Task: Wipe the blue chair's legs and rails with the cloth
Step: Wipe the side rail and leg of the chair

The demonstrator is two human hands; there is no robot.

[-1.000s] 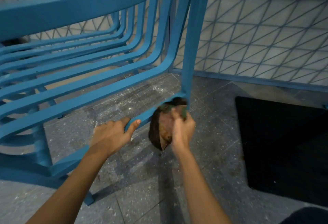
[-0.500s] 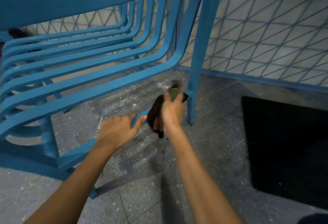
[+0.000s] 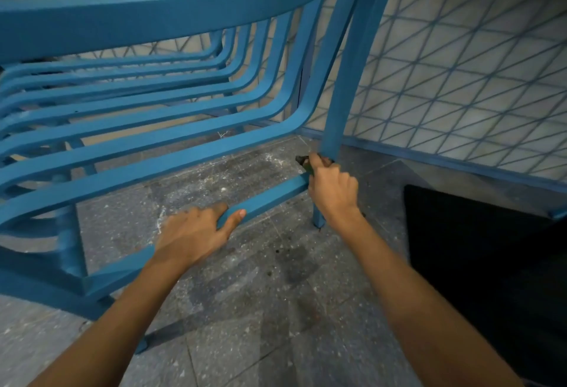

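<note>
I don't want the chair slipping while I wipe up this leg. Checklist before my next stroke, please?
1. Left hand grips the lower rail, steadying the chair: ok.
2. Right hand wraps the leg at the rail joint: ok.
3. Cloth fully under the palm: cannot tell, only a dark scrap shows.
4. Leg above the hand is unobstructed: ok.
5. Floor beneath free of dust: not ok, white specks.

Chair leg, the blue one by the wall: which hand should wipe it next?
Probably the right hand: it grips the cloth against that leg, where the rail joins. The left hand holds the rail and has no cloth.
</note>
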